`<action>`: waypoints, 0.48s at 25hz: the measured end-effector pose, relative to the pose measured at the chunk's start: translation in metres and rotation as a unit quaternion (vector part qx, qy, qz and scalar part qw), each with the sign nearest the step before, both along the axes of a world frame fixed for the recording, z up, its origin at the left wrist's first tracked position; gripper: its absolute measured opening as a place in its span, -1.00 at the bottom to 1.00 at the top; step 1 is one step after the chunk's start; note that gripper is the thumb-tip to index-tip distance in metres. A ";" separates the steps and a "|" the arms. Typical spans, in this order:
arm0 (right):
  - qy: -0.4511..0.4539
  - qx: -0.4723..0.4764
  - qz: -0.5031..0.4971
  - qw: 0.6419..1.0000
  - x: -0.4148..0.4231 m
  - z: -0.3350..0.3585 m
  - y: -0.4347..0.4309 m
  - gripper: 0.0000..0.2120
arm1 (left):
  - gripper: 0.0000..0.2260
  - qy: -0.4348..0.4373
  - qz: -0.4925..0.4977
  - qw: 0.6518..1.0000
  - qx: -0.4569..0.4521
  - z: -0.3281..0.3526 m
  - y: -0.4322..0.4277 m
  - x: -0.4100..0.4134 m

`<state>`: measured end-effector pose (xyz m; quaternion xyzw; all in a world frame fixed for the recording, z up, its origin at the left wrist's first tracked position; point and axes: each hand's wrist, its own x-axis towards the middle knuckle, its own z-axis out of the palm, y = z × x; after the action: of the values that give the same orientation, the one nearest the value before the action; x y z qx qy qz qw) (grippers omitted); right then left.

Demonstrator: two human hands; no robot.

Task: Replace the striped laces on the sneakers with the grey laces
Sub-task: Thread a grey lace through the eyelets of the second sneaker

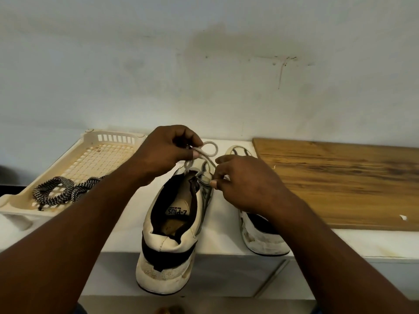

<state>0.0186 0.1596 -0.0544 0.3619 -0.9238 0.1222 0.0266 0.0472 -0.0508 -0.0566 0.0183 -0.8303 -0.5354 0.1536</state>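
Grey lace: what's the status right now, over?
Left hand holds grey lace loop. Right hand pinches lace at near sneaker. Striped laces off, in tray. Nothing blocking.

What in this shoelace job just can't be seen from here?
Head view only:
1. Eyelets of the near sneaker: covered by the left hand and right hand working the grey lace.
2. Lacing of the second sneaker: behind the right forearm.
3. The striped laces in the tray: too tangled to count.

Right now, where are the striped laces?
Head view, left side: the striped laces lie bundled in the cream tray, just left of the near sneaker.
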 end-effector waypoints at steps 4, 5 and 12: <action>-0.011 -0.046 -0.017 0.999 -0.002 0.006 0.002 -0.84 | -0.73 0.034 -0.099 0.990 0.091 0.011 0.015 0.006; -0.040 -0.073 -0.016 0.996 -0.002 0.009 0.002 -0.84 | -0.71 0.039 -0.078 0.995 0.039 0.009 0.018 0.005; 0.015 -0.255 -0.223 0.941 -0.013 0.019 0.021 -0.77 | -0.64 -0.058 0.246 0.941 -0.225 -0.008 -0.016 -0.011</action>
<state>0.0055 0.1808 -0.0350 0.1290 -0.9182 0.3393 0.1587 0.0363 -0.0665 -0.0648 0.2180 -0.9063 -0.2779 0.2321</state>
